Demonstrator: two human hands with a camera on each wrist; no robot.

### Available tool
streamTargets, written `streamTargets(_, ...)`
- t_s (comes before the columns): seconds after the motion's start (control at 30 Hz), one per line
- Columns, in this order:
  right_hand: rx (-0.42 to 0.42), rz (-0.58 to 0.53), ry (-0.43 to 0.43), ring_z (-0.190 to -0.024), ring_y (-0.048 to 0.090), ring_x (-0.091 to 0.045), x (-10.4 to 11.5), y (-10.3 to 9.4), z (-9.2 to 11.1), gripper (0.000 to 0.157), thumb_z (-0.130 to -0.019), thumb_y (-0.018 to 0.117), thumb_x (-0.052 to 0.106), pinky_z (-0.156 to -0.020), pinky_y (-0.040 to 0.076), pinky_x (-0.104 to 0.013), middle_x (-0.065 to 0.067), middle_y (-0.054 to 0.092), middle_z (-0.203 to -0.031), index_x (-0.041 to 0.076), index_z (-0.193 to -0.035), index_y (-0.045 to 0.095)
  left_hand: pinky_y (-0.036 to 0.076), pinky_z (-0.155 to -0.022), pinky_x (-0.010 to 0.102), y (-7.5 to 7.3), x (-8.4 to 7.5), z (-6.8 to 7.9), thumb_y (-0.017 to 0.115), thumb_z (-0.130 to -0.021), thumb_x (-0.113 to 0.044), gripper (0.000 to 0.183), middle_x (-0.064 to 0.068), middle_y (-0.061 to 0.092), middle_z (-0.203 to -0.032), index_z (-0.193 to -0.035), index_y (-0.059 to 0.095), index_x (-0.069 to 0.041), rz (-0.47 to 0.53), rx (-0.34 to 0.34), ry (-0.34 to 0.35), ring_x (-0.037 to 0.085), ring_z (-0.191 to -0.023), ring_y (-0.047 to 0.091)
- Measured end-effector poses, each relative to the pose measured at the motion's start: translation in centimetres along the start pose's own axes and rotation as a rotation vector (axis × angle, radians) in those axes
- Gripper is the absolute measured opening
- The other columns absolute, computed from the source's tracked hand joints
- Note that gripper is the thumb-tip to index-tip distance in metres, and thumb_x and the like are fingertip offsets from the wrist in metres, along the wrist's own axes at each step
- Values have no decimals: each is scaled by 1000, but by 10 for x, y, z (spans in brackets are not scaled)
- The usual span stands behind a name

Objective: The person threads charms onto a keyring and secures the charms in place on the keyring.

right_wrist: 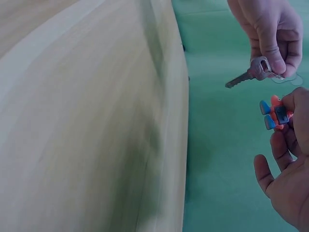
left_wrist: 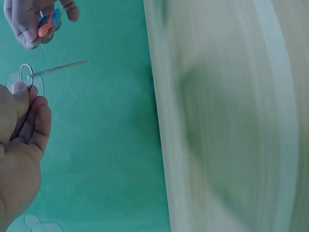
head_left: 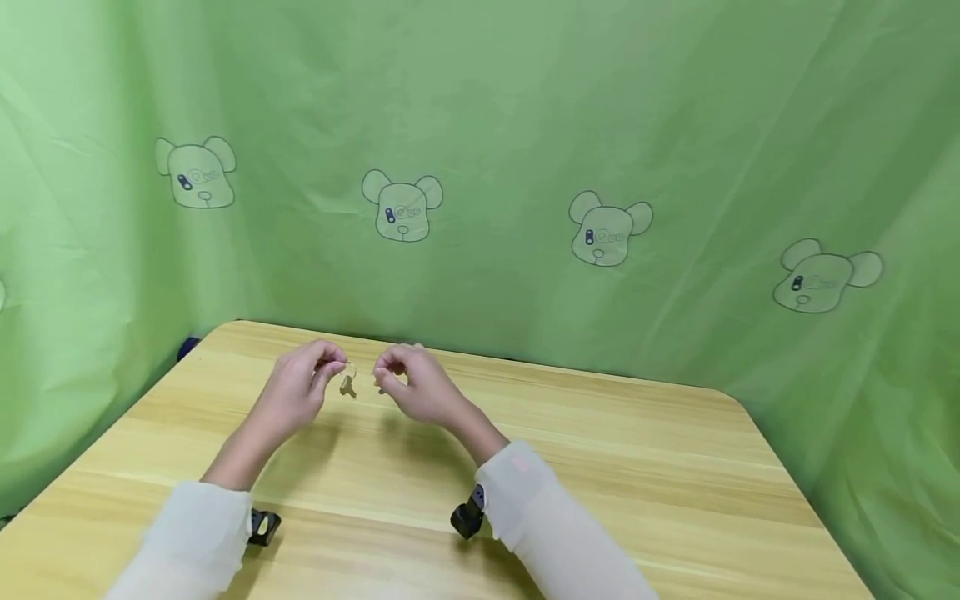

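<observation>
Between thumb and fingers, my left hand pinches a metal key ring. A key hangs from that ring, its toothed blade pointing away from the hand in the right wrist view. My right hand pinches a small orange and blue figurine, its blue feet sticking out past the fingertips. In the head view this figurine is mostly hidden by the fingers. Both hands are held above the far part of the table, facing each other with a small gap between the ring and the figurine.
The wood-grain table has rounded far corners. Green curtains printed with bear heads hang behind it and on both sides. Black wrist cameras sit at both sleeve cuffs.
</observation>
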State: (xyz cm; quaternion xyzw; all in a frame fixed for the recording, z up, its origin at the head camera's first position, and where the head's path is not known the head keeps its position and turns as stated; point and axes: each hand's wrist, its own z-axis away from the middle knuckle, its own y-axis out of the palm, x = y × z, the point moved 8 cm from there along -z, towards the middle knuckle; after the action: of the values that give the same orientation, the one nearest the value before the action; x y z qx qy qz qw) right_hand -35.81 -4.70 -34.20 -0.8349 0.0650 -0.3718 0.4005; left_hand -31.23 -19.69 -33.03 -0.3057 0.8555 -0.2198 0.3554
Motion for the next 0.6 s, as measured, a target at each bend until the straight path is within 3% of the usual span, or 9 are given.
streamTargets(0.2,-93,-66,25,-87,59,-12,-4,-26,25,9,-102,61,13,-94,48,-44,4,67,-87,8,-98,67,56,-79,40,21,-23,-9,63,-95,7,8,8,67,-90,-94,64,-1,45,-18,63,24,-88,63)
streamTargets(0.43,-173,-143,92,-86,63,-12,-5,-49,51,7,-101,62,12,-87,51,-37,3,69,-88,8,-100,67,56,-73,31,42,-49,-12,61,-95,8,11,5,62,-87,-93,60,-2,111,-84,153,18,-84,61)
streamTargets(0.6,-246,-193,90,-86,64,-15,-1,-66,66,7,-101,63,10,-84,55,-35,-1,67,-90,7,-101,69,54,-70,28,56,-70,-17,59,-95,11,14,4,58,-85,-93,58,-2,184,-109,217,16,-80,58)
